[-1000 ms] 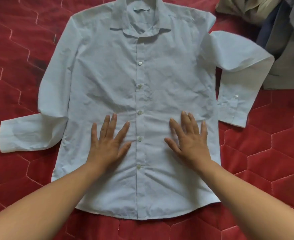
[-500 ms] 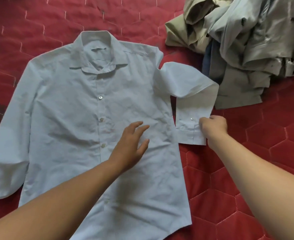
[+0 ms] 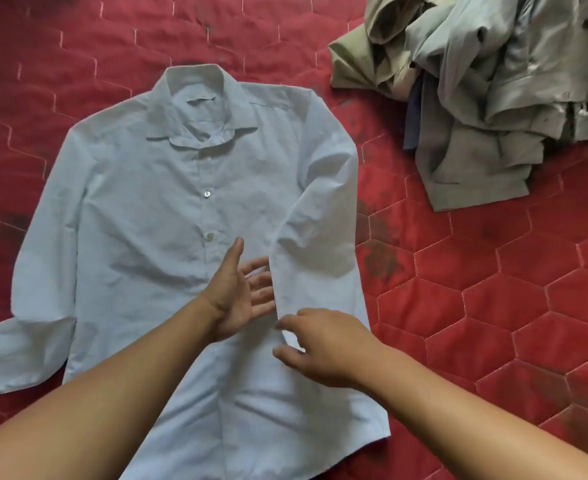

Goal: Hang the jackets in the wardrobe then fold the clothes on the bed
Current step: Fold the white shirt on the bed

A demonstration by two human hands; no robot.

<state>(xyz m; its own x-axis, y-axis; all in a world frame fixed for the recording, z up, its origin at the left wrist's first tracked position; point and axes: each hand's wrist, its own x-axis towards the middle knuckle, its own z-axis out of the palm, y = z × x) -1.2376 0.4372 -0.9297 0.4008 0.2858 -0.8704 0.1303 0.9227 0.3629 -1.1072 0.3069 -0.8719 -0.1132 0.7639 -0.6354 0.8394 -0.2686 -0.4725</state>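
Far out to the left of both hands, the pale blue shirt's (image 3: 154, 220) bent sleeve (image 3: 36, 334) lies flat on the red quilted bed cover (image 3: 493, 306). The left hand (image 3: 235, 303) is open over the shirt front, fingers spread and straight, their tips slipped under the edge of the folded sleeve (image 3: 320, 244) just to its right. That sleeve lies down the shirt's front – its cuff end sits between the right hand's (image 3: 323, 344) thumb and curled fingers, which seem to pinch it lightly. Well beyond that grip, up and to the right, a crumpled heap of clothes (image 3: 486, 98) lies apart from the shirt
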